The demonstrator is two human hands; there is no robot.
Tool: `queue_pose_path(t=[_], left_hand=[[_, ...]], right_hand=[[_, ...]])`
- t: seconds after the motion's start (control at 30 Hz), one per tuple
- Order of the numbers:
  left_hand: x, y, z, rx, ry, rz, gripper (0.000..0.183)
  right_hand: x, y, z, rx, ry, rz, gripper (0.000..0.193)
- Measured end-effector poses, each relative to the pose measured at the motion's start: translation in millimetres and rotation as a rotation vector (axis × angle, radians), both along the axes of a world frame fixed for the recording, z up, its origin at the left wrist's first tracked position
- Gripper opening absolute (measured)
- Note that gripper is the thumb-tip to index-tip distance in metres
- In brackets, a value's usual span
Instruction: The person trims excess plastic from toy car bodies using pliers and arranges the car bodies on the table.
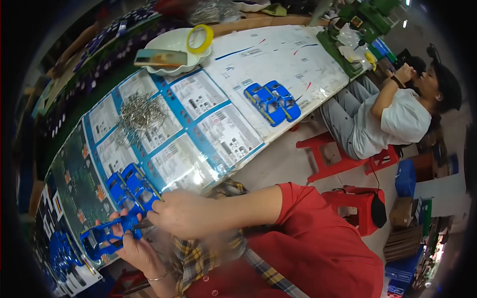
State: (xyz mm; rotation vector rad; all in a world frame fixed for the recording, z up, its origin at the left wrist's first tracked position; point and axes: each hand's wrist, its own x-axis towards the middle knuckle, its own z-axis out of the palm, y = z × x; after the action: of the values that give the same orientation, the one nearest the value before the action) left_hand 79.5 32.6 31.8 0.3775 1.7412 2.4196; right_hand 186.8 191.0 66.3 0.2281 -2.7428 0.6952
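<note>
My left hand [136, 253] is closed around a blue plastic toy car body shell [102, 236], its fingers showing through the window openings. Close beside it, my right hand [181, 213] has its fingers pinched together over the shell's right end. A thin dark tip shows below those fingers; what it belongs to is hidden. Just beyond my hands, two more blue car shells [130, 186] lie side by side on the table. A tangled heap of thin metal pins or wires [144, 111] sits farther off on the printed sheets.
Two blue car shells [272, 103] rest near the table's right edge, and more blue parts [63, 256] are piled at far left. A white bowl [174, 42] holds a yellow tape roll [199, 38]. A green machine [362, 25] and a seated person [392, 109] are at right.
</note>
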Motion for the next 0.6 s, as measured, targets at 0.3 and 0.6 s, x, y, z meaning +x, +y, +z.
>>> queue_pose_path(t=[0.3, 0.6], left_hand=[[18, 37, 11, 0.164, -0.177, -0.075, 0.058], [25, 9, 12, 0.287, -0.156, -0.1, 0.064]], right_hand=[[17, 14, -7, -0.146, -0.017, -0.11, 0.025], [7, -4, 7, -0.054, -0.041, -0.025, 0.025]])
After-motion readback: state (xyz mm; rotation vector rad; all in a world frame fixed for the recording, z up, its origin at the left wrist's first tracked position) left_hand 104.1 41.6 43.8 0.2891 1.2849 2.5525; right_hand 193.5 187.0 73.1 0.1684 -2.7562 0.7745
